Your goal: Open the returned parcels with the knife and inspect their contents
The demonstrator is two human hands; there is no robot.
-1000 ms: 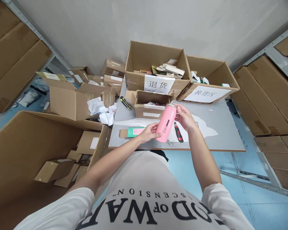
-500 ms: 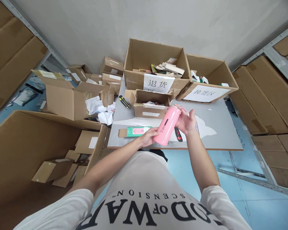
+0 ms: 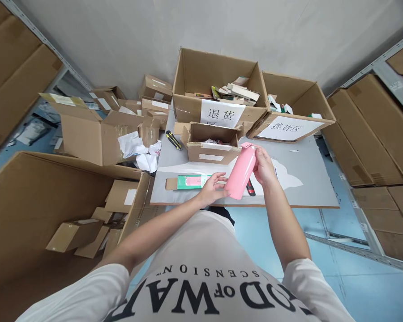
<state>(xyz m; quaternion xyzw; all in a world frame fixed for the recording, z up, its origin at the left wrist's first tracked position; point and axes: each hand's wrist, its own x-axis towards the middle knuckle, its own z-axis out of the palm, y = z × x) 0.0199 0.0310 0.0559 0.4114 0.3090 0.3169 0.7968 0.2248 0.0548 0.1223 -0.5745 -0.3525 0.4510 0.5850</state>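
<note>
Both hands hold a pink cylindrical bottle tilted above the near edge of the grey table. My left hand grips its lower end. My right hand wraps the upper part near the cap. The printed mark on the bottle is turned out of sight. Beside my left hand, a green and pink carton lies flat on the table. A red and black utility knife lies under the bottle, partly hidden.
A small open cardboard box stands behind the bottle, with a yellow and black cutter to its left. Two large labelled boxes fill the table's back. An open big box sits at my left; shelves of cartons line both sides.
The bottle has been rotated in my hands, so its printed mark no longer shows. My right hand has closed around the upper part again after opening briefly.
</note>
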